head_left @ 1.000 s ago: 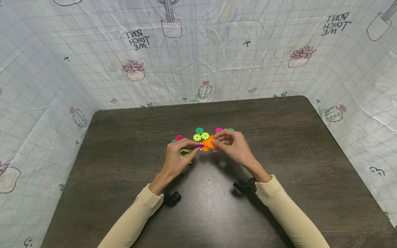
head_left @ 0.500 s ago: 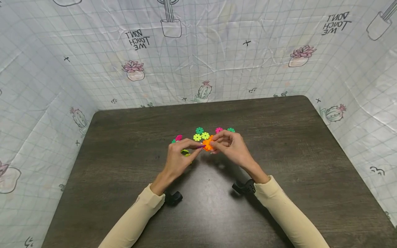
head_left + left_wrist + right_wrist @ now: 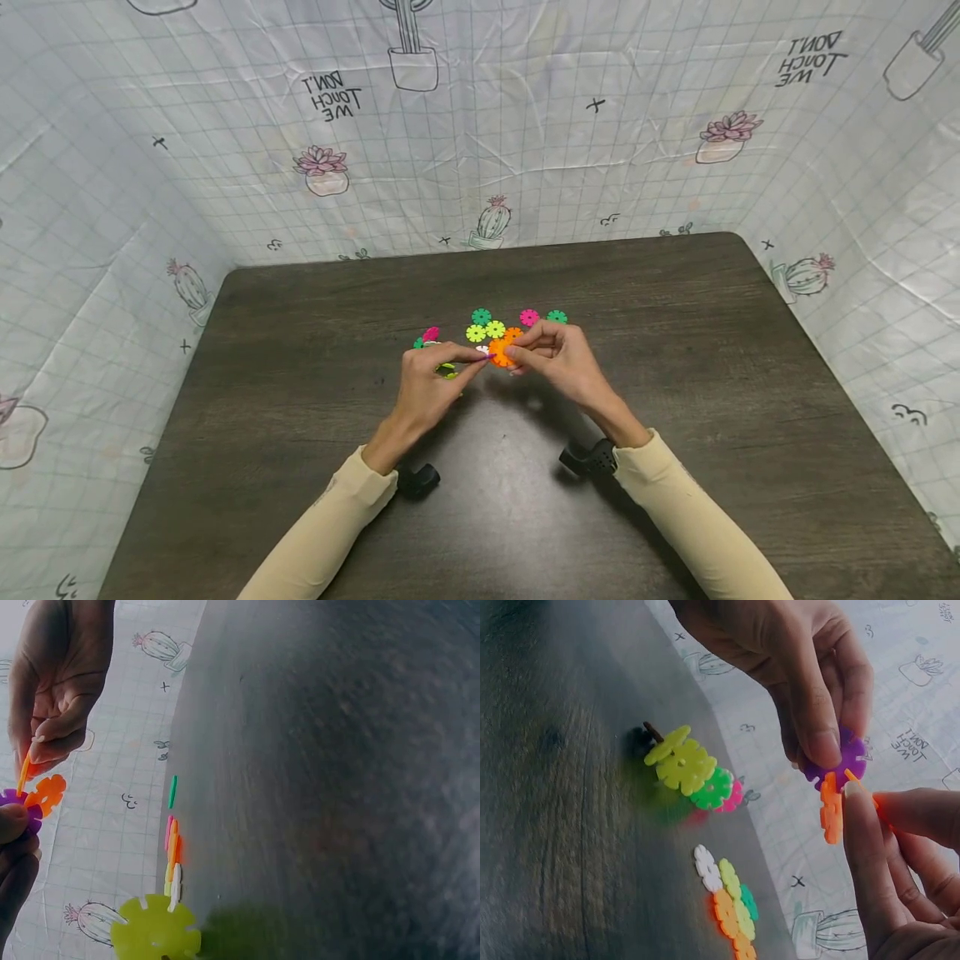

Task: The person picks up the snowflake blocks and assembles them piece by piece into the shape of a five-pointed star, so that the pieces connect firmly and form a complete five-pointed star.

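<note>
My left hand (image 3: 429, 379) pinches a purple notched disc (image 3: 851, 756), a flower-shaped interlocking toy piece, between thumb and fingers. One orange notched disc (image 3: 830, 811) is slotted into the purple disc's rim. My right hand (image 3: 562, 360) pinches a second orange notched disc (image 3: 25, 774), seen edge-on in the left wrist view. Its edge meets the purple disc's rim; how deep it sits in a notch, I cannot tell. Both hands are raised above the table. Near my left hand stands a joined group of yellow-green (image 3: 686, 765), green (image 3: 712, 789) and pink (image 3: 733, 796) discs, partly hidden in the head view.
Loose discs lie on the dark wooden table (image 3: 315, 417) just beyond my hands: white (image 3: 707, 868), yellow-green (image 3: 476, 333), orange (image 3: 513, 333), pink (image 3: 529, 317) and green (image 3: 557, 317) ones. A patterned curtain (image 3: 540, 192) borders the table's back and sides.
The orange discs between my hands have turned, one now facing the head camera more flatly. My right hand has shifted slightly down and left. The loose discs stay put.
</note>
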{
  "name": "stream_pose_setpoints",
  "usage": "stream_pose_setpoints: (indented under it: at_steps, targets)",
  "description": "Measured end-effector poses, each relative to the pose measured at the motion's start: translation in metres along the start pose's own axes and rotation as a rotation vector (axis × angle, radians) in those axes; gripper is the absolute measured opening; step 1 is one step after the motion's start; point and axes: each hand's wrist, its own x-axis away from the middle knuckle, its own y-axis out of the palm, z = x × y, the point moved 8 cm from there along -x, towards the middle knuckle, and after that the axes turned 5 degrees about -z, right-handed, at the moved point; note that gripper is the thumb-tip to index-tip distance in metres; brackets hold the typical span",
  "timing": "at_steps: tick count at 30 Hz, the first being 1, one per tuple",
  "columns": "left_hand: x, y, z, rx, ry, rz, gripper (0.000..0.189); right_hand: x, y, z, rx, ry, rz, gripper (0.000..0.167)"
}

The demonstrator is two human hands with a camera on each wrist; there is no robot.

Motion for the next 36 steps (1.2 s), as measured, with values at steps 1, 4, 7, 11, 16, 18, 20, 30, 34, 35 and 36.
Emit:
stream_pose_setpoints:
  at_steps: [1, 4, 7, 11, 16, 18, 20, 30, 34, 35, 36]
  targets:
    - [0.0, -0.001, 0.0, -0.005, 0.005, 0.001, 0.014, 0.0, 0.001, 0.0, -0.009, -0.003, -0.002, 0.017]
    - [0.001, -0.002, 0.002, -0.009, 0.025, 0.002, 0.015, 0.001, 0.004, 0.001, -0.021, -0.007, -0.008, 0.016]
    - [0.002, -0.005, 0.002, -0.012, 0.043, 0.001, 0.013, 0.0, 0.007, 0.002, -0.026, -0.01, -0.017, 0.016]
    - [0.004, -0.007, 0.001, -0.022, 0.054, 0.004, 0.01, -0.002, 0.009, 0.004, -0.037, -0.017, -0.013, 0.015]
    - [0.007, -0.006, 0.0, -0.028, 0.062, 0.003, 0.01, -0.001, 0.011, 0.01, -0.042, -0.014, -0.003, 0.016]
    - [0.008, -0.006, 0.0, -0.029, 0.066, 0.003, 0.01, -0.001, 0.011, 0.011, -0.05, -0.015, -0.002, 0.016]
    - [0.008, -0.006, 0.0, -0.034, 0.073, 0.002, 0.01, -0.001, 0.011, 0.011, -0.054, -0.019, -0.003, 0.017]
    - [0.008, -0.005, 0.003, -0.074, 0.131, -0.022, 0.011, 0.0, 0.012, 0.012, -0.045, -0.001, -0.017, 0.017]
    - [0.008, -0.006, 0.002, -0.062, 0.144, -0.023, 0.011, -0.001, 0.012, 0.012, -0.05, 0.016, -0.041, 0.017]
    - [0.008, -0.005, 0.002, -0.059, 0.151, -0.029, 0.011, -0.001, 0.012, 0.013, -0.05, 0.022, -0.047, 0.017]
    - [0.008, -0.005, 0.003, -0.055, 0.158, -0.036, 0.011, -0.001, 0.013, 0.013, -0.048, 0.027, -0.052, 0.016]
